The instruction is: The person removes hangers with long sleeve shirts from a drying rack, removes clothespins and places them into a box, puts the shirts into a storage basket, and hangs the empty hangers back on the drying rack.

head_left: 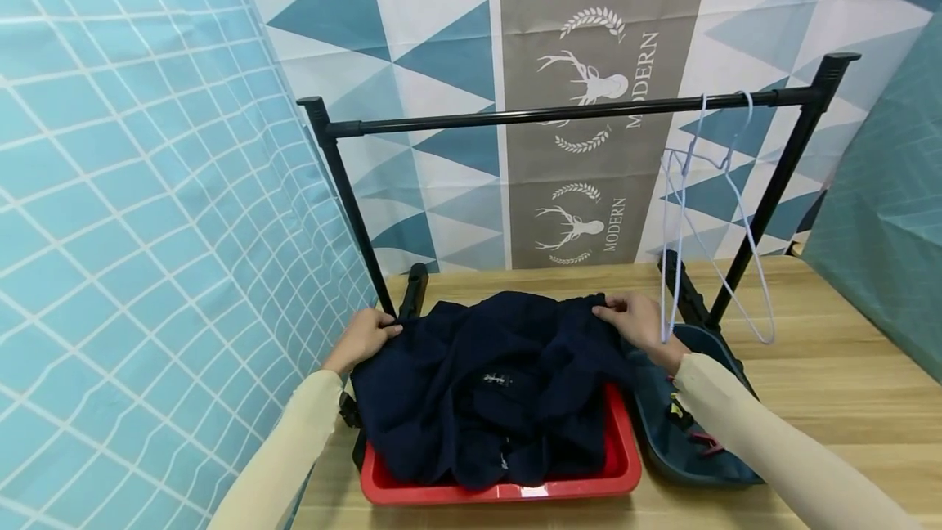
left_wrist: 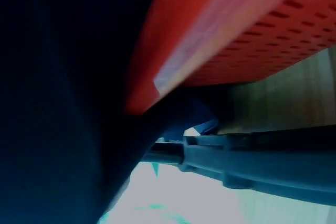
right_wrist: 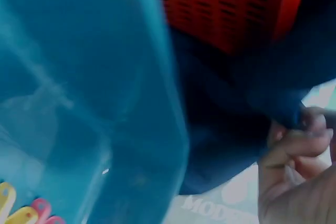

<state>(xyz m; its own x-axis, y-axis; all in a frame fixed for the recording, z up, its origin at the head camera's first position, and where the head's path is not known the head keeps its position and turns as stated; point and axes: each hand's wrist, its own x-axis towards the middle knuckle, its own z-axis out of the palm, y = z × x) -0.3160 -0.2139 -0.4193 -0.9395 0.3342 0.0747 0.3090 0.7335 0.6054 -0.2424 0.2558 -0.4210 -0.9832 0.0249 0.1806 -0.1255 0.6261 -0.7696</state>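
Note:
A dark navy garment [head_left: 508,366] with a small white logo lies bunched over a red perforated basket [head_left: 625,464], covering most of it. At the garment's far left edge, my left hand [head_left: 366,339] pinches the cloth between thumb and fingers. My right hand [head_left: 639,324] pinches the far right edge; the right wrist view shows the thumb and fingertips of the right hand [right_wrist: 299,156] closed on the cloth. In the left wrist view the garment [left_wrist: 52,103] hangs beside the basket wall, and the left hand is out of sight there.
A black rack [head_left: 545,113] stands behind the basket, with pale purple hangers [head_left: 680,211] on its bar at right. A dark blue bin [head_left: 662,432] holding colourful clips [head_left: 708,443] sits right of the basket, partly under my right forearm. Tiled sheeting [head_left: 147,186] lines the left side.

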